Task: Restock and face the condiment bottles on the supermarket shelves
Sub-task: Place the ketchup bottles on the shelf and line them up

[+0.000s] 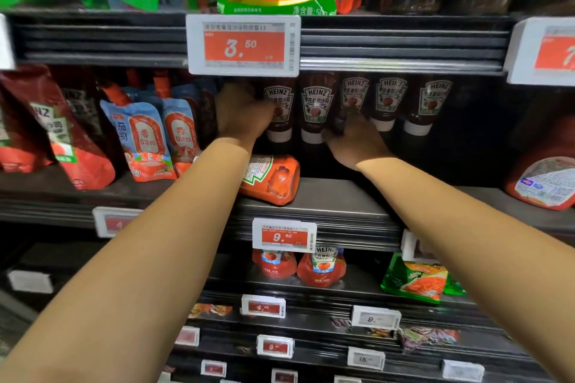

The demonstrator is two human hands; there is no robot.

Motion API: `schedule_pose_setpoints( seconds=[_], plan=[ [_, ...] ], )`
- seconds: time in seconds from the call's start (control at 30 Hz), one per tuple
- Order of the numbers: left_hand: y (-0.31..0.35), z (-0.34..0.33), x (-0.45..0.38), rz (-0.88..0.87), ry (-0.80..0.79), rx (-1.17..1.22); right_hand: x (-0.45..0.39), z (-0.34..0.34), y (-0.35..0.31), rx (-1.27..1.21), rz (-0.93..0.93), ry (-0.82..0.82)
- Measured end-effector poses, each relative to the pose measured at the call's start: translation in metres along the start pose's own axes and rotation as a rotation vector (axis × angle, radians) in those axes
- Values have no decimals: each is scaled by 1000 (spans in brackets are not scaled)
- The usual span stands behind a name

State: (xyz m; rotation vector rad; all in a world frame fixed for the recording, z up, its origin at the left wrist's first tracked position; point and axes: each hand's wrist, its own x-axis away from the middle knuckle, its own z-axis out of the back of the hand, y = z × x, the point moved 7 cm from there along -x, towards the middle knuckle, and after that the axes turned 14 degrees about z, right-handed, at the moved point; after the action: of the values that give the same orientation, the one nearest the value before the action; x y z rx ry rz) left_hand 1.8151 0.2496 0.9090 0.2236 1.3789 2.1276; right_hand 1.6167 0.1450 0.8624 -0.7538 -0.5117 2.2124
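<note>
Several Heinz ketchup squeeze bottles stand cap-down in a row on the middle shelf [326, 196]. My left hand [241, 112] grips the leftmost bottle [280, 109] from its left side. The second bottle [316, 106] stands free between my hands. My right hand [354, 140] reaches in low, its fingers curled round the base of the third bottle [354, 93]. Two more bottles [390, 99] [431, 102] stand to the right. A red ketchup pouch [273, 179] lies on its side on the shelf under my left wrist.
Blue and red sauce pouches [140, 140] lean at the left of the same shelf. A large red bottle [544, 177] lies at the far right. Price tags [244, 45] [284, 235] hang on the shelf edges. Lower shelves hold more ketchup pouches [320, 267] and green packets [417, 280].
</note>
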Motion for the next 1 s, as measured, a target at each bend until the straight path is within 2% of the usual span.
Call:
schedule_pose_setpoints(
  seconds=[0.07,0.17,0.27,0.37,0.43,0.53,0.63,0.7,0.77,0.87,1.0],
  plan=[
    [5,5,6,-18,22,-8,14,8,-15,-16,66,-50],
    [9,2,14,-12,8,9,52,4,-49,-218,177,-262],
    [16,-6,24,-9,5,61,86,-10,-82,-185,323,-421],
    [30,-14,40,-43,-47,175,94,-12,-86,-127,380,-370],
    [38,-25,47,-74,-151,222,96,-1,-79,-118,383,-330],
    [50,-47,63,-71,-459,218,98,24,-64,-210,326,-309],
    [60,-51,89,-211,-712,48,94,57,-52,-280,285,-226],
    [57,-48,106,-182,-903,128,92,83,-50,-239,278,-146],
    [52,-48,117,-217,-1019,266,90,107,-48,-178,269,-69],
    [44,-58,133,-393,-1035,225,85,127,-41,-182,225,2],
    [31,-89,135,-351,-897,187,86,116,-29,-134,28,-221]
  ],
)
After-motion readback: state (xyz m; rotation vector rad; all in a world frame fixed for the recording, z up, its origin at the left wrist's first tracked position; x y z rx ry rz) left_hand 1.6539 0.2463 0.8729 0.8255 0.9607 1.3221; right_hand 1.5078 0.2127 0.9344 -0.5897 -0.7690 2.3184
